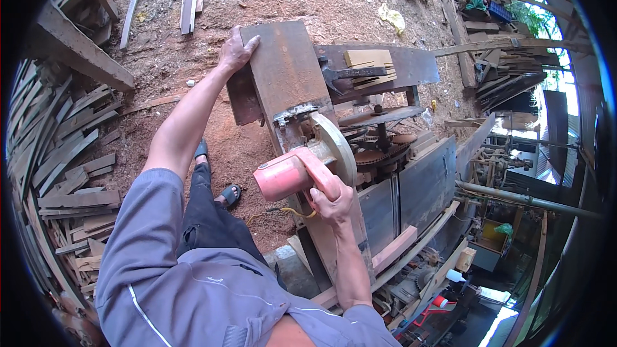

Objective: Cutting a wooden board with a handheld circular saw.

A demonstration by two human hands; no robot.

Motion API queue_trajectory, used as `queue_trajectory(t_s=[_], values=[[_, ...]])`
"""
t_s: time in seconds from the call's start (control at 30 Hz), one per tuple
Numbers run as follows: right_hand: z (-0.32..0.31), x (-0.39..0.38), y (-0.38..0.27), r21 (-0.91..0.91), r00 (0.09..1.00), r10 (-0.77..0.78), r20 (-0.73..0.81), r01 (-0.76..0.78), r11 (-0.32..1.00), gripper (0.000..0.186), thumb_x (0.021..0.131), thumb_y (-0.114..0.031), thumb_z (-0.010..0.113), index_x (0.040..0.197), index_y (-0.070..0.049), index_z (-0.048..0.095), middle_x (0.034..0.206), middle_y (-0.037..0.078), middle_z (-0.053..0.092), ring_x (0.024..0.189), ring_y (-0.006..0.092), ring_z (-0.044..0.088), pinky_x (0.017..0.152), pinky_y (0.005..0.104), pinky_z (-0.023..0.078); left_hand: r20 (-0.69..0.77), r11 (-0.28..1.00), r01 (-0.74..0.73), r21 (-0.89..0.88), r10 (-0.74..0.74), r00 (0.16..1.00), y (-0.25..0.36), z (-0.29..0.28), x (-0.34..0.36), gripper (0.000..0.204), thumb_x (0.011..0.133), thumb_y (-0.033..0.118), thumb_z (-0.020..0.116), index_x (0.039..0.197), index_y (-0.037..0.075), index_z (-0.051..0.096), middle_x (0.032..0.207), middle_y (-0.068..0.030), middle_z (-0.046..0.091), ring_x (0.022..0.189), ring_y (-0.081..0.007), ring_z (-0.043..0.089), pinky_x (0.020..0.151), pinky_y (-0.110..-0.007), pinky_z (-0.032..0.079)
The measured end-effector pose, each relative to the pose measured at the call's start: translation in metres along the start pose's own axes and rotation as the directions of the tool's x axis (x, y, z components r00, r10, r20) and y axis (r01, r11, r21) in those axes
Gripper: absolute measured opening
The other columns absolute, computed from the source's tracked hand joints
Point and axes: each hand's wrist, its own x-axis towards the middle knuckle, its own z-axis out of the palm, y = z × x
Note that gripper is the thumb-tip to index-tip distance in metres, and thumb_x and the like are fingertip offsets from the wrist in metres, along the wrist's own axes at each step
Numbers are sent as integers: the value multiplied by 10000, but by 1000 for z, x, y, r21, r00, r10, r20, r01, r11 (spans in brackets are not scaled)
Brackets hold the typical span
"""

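A hand-held circular saw with a red motor housing (281, 178) and a rounded cream blade guard (337, 149) stands on a long brown wooden plank (284, 61). Its red rear handle is gripped by my right hand (333, 204), fingers wrapped round it. The saw's blade is hidden from this side. At the far left end of the plank, my left hand (236, 50) holds the edge, thumb on top and fingers along the side. A yellow cord (302, 213) hangs below the saw's handle.
To the right, a bench machine has toothed wheels (385, 151). A hammer (350, 73) and a notched wood block (369, 66) lie on a dark board behind. Stacked offcuts (77, 173) fill the left; a thick beam (83, 48) juts out. Sawdust covers the ground (186, 64).
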Motion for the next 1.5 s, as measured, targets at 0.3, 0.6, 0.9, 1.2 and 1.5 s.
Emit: queue_trajectory(t_s=[0.3,0.6,0.9,1.2,1.5], values=[[-6,-2,1,-4,998,40,42,-40,999,198,782,-121,768,916,-5,680,729,74,670,666,141,644,643,319,525,-4,1000,4,23,-4,1000,1,4,1,751,910,589,590,1349,16,383,1107,-298,678,1072,-452,650,965,-505,474],[2,-4,-1,50,998,63,-8,-62,997,193,784,-117,765,908,2,677,711,61,650,659,111,619,624,303,516,15,1000,-15,-18,15,1000,2,1,0,793,915,583,588,1399,4,344,1118,-304,672,1085,-453,645,971,-501,473],[-3,3,-1,5,998,42,37,-42,999,209,781,-116,765,931,3,681,724,53,661,668,116,626,633,300,518,-2,1000,0,12,0,1000,4,-3,-4,773,907,589,596,1376,14,377,1117,-286,678,1092,-439,646,970,-500,474],[-10,-2,9,59,982,162,95,-168,984,250,777,-123,771,979,2,694,770,74,686,701,123,643,668,304,525,28,1000,30,6,-30,999,9,-3,-3,793,914,586,582,1401,2,359,1153,-277,671,1116,-431,637,990,-495,460],[-9,1,10,74,975,192,115,-201,977,253,777,-126,773,980,3,694,767,67,686,692,120,640,662,303,526,13,1000,-1,15,1,1000,8,-4,-3,787,920,587,578,1398,3,353,1143,-277,675,1098,-434,646,973,-501,470]])
